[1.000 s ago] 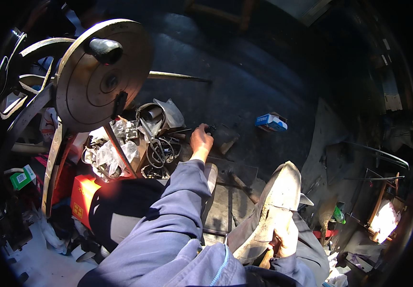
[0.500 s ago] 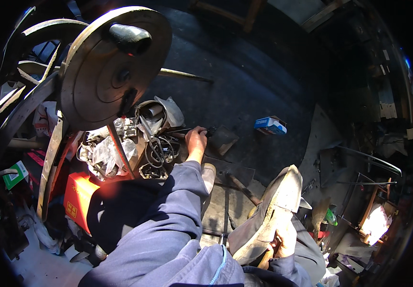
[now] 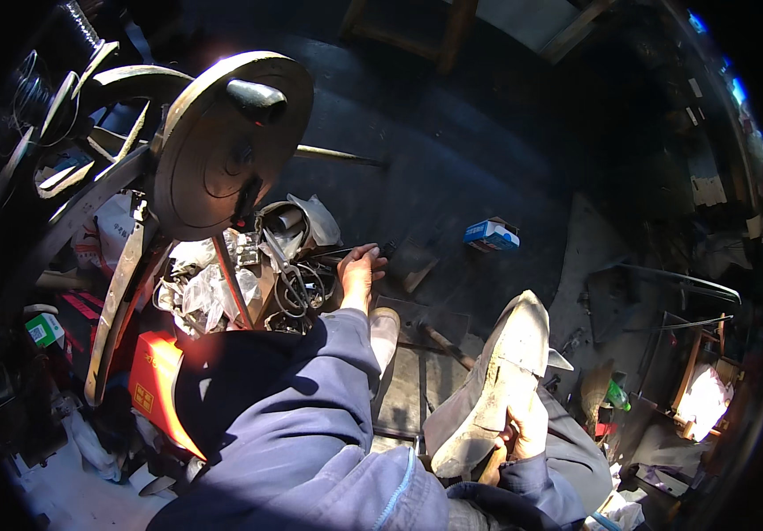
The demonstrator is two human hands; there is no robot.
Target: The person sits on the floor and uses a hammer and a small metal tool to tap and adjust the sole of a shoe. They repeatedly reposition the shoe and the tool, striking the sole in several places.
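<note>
Metal bits (image 3: 297, 283) lie under my left hand (image 3: 359, 274), which closes on a thin tool there. My right hand (image 3: 525, 434) holds a dusty shoe (image 3: 492, 389). Next I must lift the tool free.

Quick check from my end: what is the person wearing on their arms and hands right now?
Both arms wear loose blue-grey long sleeves with creased fabric, ending at the wrists. The left hand and right hand are bare: no gloves, and no watch or rings that I can make out.
</note>
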